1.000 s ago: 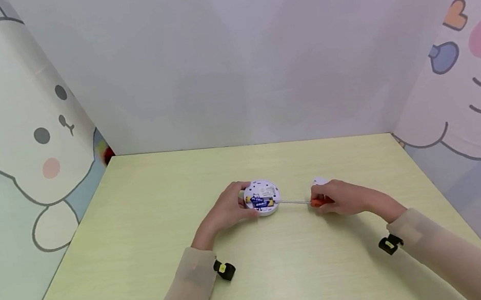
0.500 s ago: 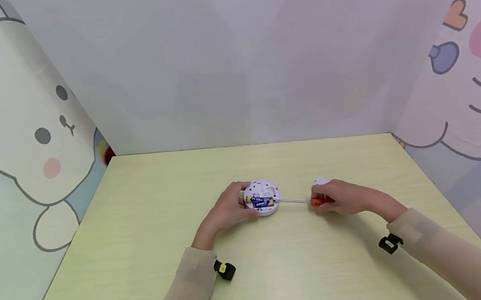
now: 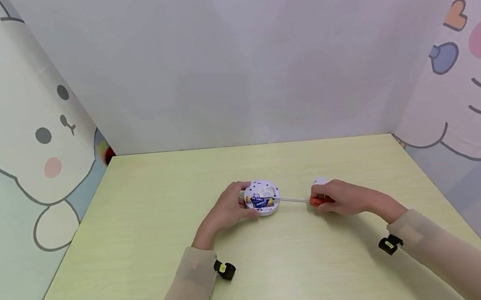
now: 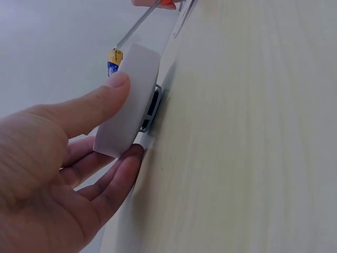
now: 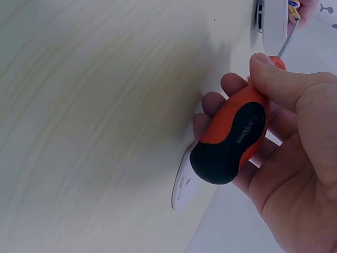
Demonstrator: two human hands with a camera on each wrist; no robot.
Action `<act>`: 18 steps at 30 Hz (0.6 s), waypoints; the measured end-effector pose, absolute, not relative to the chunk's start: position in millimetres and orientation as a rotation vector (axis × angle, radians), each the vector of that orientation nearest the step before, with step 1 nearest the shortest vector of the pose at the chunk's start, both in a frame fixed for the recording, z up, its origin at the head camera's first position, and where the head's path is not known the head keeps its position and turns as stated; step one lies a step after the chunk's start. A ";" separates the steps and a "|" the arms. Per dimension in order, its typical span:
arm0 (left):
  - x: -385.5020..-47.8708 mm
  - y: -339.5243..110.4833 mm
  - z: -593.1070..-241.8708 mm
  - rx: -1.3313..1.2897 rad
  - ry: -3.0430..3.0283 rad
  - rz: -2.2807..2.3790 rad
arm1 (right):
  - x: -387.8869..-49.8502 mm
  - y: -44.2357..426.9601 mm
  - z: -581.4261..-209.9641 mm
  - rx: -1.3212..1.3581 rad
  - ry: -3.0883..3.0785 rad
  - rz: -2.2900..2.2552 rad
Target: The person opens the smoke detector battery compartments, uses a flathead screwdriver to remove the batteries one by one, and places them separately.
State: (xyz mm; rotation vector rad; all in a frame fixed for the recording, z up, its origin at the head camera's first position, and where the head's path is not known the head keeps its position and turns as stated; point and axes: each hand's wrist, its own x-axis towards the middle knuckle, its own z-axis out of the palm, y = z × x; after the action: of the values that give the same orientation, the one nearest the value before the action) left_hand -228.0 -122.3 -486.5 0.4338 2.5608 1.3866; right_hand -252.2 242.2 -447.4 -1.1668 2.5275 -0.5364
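Note:
A round white device (image 3: 266,184) sits near the middle of the table with its underside up, showing blue and yellow batteries (image 3: 261,202) in an open compartment. My left hand (image 3: 229,208) grips its left rim, thumb on the near side and fingers on the far side. My right hand (image 3: 345,198) holds a screwdriver (image 5: 231,132) by its orange and black handle. The thin metal shaft points left, and its tip touches the right end of a battery. In the left wrist view a battery end (image 4: 114,59) sticks up above the rim at the tip.
A small flat white piece (image 5: 185,182), partly hidden behind my right hand, lies on the pale wood table (image 3: 260,282). A grey wall (image 3: 228,69) stands behind the table. Printed cloths (image 3: 459,86) with cartoon animals hang at both sides.
The screwdriver's tip has risen slightly, toward the far side, at the battery's right end. That end appears slightly lifted. My left hand and the device stay in place.

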 end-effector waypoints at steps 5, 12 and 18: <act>-227.9 -123.3 -485.7 0.428 2.557 1.390 | -252.6 242.3 -446.7 -1.161 2.523 -0.531; -228.3 -123.4 -486.6 0.419 2.554 1.388 | -252.6 245.2 -447.9 -1.181 2.549 -0.530; -228.9 -124.0 -487.8 0.417 2.544 1.400 | -252.0 245.4 -449.0 -1.151 2.561 -0.520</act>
State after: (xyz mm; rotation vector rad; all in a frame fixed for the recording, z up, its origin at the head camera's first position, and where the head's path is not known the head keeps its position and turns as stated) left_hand -228.9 -124.0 -487.8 0.4167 2.5444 1.3997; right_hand -252.0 245.4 -449.0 -1.1513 2.5609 -0.5202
